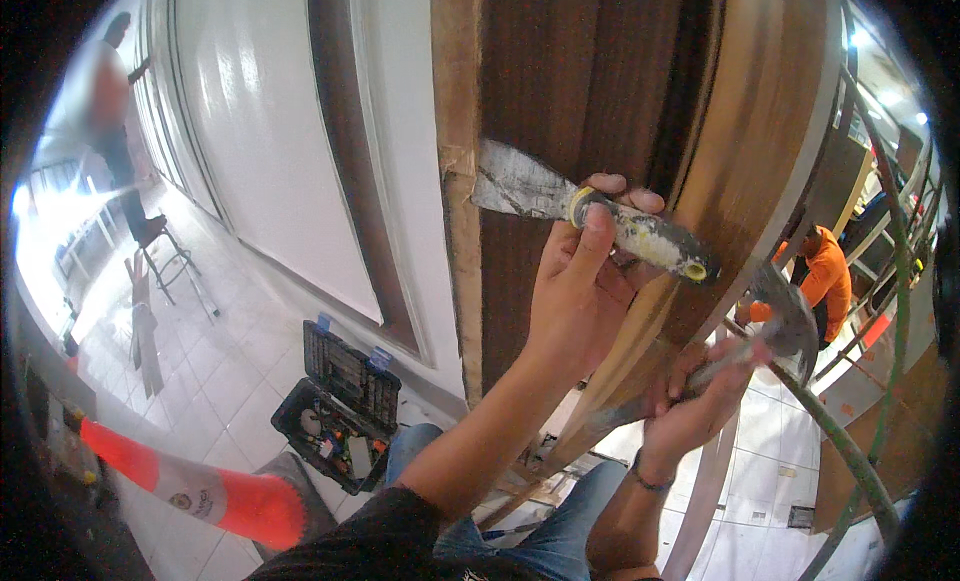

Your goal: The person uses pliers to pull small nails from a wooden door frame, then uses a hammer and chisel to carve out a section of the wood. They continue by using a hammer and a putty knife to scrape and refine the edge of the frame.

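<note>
My left hand (585, 281) is closed around the paint-spattered handle of a putty knife (528, 186). Its broad, smeared blade points left and meets the pale wooden strip (462, 111) along the left edge of a dark wood panel (590, 81). To the right and lower, my right hand (695, 411) grips a hammer (795, 326). Motion blurs the hammer's head and handle; the head is beside the end of the knife's handle, apart from it. A brown wooden frame (755, 131) runs down just behind both hands.
An open black toolbox (345, 366) filled with tools stands on the tiled floor (210, 371). Left of it leans an orange traffic cone (265, 501). Far left, a person stands on a stool (172, 266). At right, a person in orange (828, 276) crouches behind green-stained metal poles (840, 441).
</note>
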`<state>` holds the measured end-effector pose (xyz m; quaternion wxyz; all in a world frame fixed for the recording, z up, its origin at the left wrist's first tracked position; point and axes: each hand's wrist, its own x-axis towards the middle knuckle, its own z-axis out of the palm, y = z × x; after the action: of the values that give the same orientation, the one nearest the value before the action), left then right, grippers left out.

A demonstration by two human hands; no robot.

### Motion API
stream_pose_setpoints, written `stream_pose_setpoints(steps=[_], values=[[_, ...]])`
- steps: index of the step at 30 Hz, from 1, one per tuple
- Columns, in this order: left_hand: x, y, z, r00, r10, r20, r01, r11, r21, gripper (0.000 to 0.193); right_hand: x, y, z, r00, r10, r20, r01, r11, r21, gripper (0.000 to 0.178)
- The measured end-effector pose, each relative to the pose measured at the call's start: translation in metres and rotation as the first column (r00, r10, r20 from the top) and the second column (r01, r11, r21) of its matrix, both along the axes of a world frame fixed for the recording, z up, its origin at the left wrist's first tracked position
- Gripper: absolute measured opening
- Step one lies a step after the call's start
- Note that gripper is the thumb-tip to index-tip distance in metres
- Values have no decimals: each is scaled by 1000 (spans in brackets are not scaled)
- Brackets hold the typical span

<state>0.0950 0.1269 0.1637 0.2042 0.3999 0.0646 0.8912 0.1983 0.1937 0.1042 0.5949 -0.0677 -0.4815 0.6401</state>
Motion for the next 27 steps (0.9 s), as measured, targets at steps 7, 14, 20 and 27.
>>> stream_pose_setpoints(steps=[7, 14, 20, 27], values=[[-2, 5, -5, 1000, -27, 11, 27, 999, 27, 30, 1, -21, -19, 1000, 6, 10, -6, 999, -42, 43], [-8, 1, -13, 999, -10, -40, 11, 1000, 18, 28, 6, -11, -22, 994, 100, -45, -104, 991, -89, 40], [-2, 3, -2, 1000, -4, 1, 4, 1000, 28, 26, 11, -1, -23, 921, 256, -295, -286, 956, -65, 35], [-1, 1, -2, 999, 2, 52, -3, 1000, 15, 25, 9, 1, -22, 878, 317, -358, -338, 941, 6, 34]])
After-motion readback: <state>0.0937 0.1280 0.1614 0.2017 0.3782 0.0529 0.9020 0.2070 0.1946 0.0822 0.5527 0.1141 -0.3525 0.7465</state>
